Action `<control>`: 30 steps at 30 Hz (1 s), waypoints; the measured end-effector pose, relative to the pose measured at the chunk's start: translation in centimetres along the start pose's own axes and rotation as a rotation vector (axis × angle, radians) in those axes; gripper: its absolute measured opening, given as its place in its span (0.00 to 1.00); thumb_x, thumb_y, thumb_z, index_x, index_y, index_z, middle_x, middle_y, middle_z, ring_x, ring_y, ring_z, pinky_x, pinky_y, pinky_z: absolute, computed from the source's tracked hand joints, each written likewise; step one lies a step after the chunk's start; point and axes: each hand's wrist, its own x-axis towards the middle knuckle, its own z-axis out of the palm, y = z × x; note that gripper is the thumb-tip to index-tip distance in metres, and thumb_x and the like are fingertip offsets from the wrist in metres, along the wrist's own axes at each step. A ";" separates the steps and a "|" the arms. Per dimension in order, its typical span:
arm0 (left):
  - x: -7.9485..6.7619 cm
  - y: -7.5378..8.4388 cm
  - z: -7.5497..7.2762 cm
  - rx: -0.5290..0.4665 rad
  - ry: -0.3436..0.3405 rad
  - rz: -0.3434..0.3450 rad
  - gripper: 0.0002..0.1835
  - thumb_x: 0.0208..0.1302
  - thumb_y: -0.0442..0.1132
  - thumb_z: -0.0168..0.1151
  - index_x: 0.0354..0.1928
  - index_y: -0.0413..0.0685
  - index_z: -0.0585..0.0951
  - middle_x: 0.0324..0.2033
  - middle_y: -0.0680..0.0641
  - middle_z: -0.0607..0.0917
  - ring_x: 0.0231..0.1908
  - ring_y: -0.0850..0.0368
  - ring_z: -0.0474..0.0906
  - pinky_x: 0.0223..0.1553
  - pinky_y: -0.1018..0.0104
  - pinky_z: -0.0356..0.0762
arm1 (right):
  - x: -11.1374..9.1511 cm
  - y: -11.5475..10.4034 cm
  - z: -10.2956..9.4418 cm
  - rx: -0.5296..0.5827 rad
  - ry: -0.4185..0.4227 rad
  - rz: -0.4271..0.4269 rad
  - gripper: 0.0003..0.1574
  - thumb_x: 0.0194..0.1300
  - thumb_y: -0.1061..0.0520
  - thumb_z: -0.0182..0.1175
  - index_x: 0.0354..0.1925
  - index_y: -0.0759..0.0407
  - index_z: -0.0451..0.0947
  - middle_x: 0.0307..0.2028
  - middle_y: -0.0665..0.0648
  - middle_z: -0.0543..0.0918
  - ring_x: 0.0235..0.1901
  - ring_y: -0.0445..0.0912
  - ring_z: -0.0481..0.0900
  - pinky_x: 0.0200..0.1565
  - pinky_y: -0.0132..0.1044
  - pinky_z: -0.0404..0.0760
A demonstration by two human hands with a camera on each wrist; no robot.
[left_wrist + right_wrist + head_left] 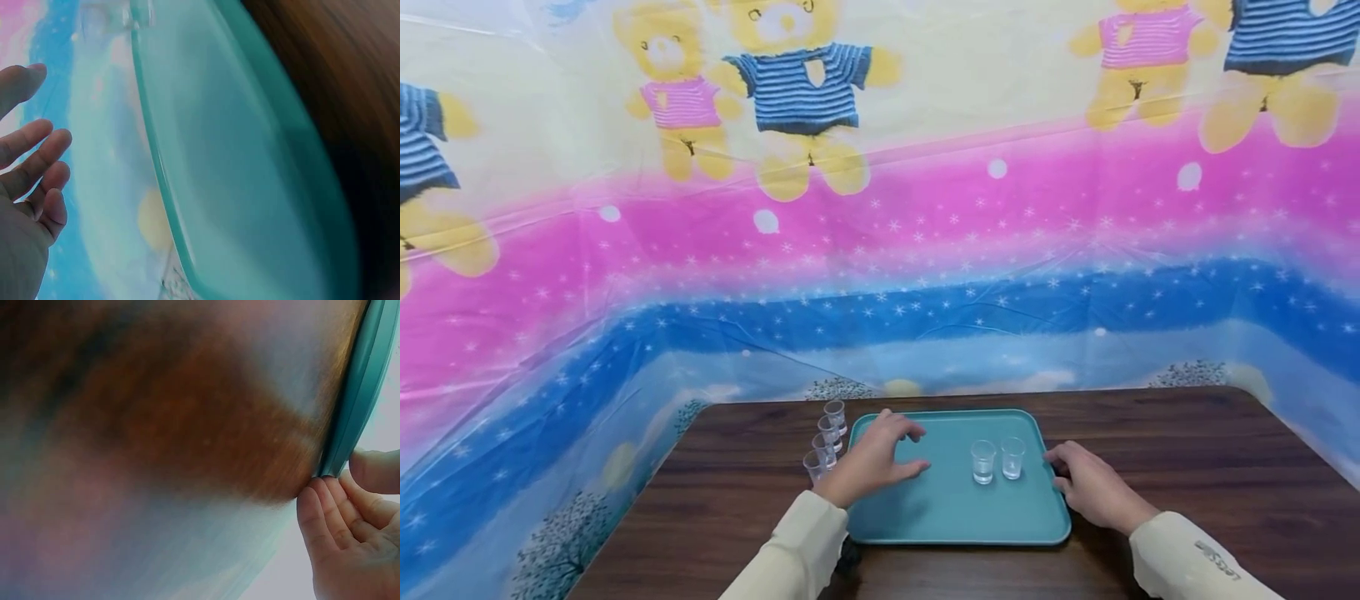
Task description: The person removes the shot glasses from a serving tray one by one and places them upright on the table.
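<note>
A teal tray [940, 517] lies on the table, and two small clear shot glasses stand upright on its right half, the left one [982, 463] close beside the right one [1012, 458]. Over the tray's left part is my left hand [880, 454], its thumb and fingers spread apart with nothing between them. The left wrist view shows the same hand [31, 187] with loosely bent fingers. My right hand [1093, 483] holds the tray's right edge. In the right wrist view, the thumb [375, 472] lies at the rim and the fingers are against the outer side.
Several more clear shot glasses [830, 433] stand in a row along the tray's left side, partly behind my left hand. A dark wooden table [1195, 467] carries everything. Behind it hangs a printed sheet [880, 317] with bears.
</note>
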 end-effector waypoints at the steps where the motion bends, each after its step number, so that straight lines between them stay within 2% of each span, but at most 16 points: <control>1: 0.4 0.3 0.2 0.004 -0.009 0.004 0.20 0.52 0.53 0.58 0.45 0.53 0.74 0.37 0.53 0.76 0.38 0.64 0.65 0.38 0.67 0.68 | 0.0 0.0 0.0 -0.005 0.002 -0.001 0.18 0.55 0.68 0.55 0.46 0.63 0.70 0.37 0.54 0.70 0.39 0.47 0.72 0.34 0.40 0.74; 10: 3.2 2.6 1.6 0.031 -0.064 -0.010 0.20 0.51 0.55 0.58 0.45 0.55 0.74 0.37 0.56 0.74 0.38 0.65 0.63 0.36 0.70 0.68 | 0.0 0.3 0.0 -0.007 0.013 -0.005 0.18 0.55 0.68 0.55 0.46 0.62 0.70 0.37 0.54 0.70 0.39 0.46 0.72 0.35 0.40 0.74; 17: 5.0 3.4 3.4 0.005 -0.122 -0.048 0.22 0.50 0.55 0.59 0.45 0.52 0.75 0.37 0.56 0.74 0.37 0.66 0.63 0.35 0.71 0.68 | -0.1 0.3 0.0 -0.005 0.018 -0.001 0.17 0.55 0.68 0.55 0.46 0.61 0.70 0.37 0.53 0.70 0.38 0.46 0.72 0.34 0.40 0.73; 22: 5.6 3.8 4.2 0.009 -0.138 -0.050 0.21 0.50 0.52 0.61 0.44 0.49 0.77 0.37 0.56 0.74 0.36 0.66 0.62 0.35 0.73 0.68 | 0.0 0.1 0.1 -0.002 0.020 0.007 0.18 0.56 0.67 0.55 0.46 0.61 0.70 0.37 0.53 0.70 0.39 0.46 0.72 0.35 0.40 0.73; 30: 5.9 4.1 4.5 0.002 -0.149 -0.053 0.17 0.51 0.50 0.61 0.40 0.48 0.77 0.33 0.56 0.74 0.34 0.66 0.62 0.32 0.75 0.67 | -0.1 0.4 0.1 -0.014 0.046 0.003 0.18 0.55 0.67 0.55 0.46 0.59 0.70 0.36 0.52 0.70 0.38 0.44 0.72 0.36 0.41 0.73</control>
